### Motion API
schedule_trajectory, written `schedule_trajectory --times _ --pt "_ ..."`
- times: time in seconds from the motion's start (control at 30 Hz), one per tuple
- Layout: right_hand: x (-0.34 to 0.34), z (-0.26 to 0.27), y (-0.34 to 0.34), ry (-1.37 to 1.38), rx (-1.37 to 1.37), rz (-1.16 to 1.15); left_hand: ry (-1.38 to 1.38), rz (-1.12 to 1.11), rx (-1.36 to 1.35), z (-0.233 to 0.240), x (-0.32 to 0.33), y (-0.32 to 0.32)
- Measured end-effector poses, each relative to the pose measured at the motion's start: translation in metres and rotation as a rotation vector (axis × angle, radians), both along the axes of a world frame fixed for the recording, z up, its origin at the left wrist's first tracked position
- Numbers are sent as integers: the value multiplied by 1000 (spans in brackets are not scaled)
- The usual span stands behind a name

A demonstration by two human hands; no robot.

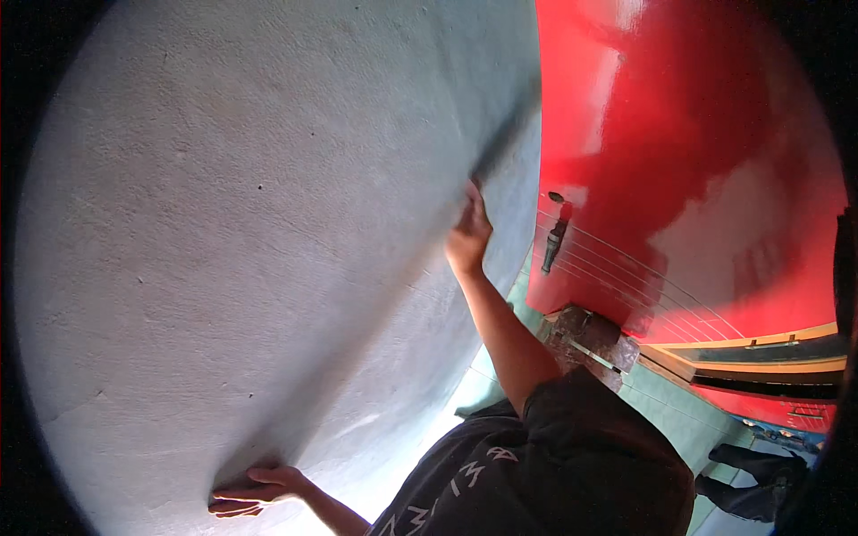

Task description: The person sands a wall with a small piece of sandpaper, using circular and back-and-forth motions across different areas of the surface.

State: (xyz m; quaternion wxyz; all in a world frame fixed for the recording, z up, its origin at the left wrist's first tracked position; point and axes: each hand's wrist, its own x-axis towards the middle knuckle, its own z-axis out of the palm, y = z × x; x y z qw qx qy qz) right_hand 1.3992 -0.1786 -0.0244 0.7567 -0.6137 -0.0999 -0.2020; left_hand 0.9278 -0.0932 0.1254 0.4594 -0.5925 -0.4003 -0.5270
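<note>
A rough, pale grey plastered surface (221, 254) fills most of the picture to the left, with small dark pits in it. My left hand (258, 494) lies low on it, fingers pointing left and thumb held apart; nothing shows in its grasp. Higher and to the right, my right hand (471, 228) touches the same surface near its right edge. That hand is blurred and seen from the side, so I cannot tell if anything is under or in its fingers. From both hands, long soft shadows run up and to the right across the grey.
A glossy red panel (670, 167) stands at the right, with a dark fitting (552, 242) against it. Below it are a mottled brown block (590, 338) and an orange-edged frame (771, 338). Dark cloth (757, 479) lies on or near the green tiled floor (660, 405).
</note>
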Motion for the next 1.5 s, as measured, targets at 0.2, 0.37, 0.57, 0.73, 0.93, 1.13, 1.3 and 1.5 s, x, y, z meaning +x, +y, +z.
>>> schedule_trajectory --times 0.2,0.37,0.57,0.73,0.93,1.13,1.3,1.5 --pt "9 -3 3 530 1 64 3 20 -19 1 1 -3" --pt "24 48 10 -193 107 132 -38 -5 -33 0 -1 -3" --pt "-8 -66 5 726 9 -4 -6 -36 -18 0 -1 0" --pt "6 -48 4 441 -58 19 1 -18 -31 -3 1 -1" --pt "11 4 1 -63 17 102 20 -47 -99 -6 -3 -4" --pt "-115 -150 19 1363 -85 164 77 -98 -147 -12 -10 -12" --pt "-64 -172 35 1296 182 160 48 -74 -247 -22 -34 -18" --pt "21 -67 2 567 -100 74 -74 -56 -317 -24 -92 -17"
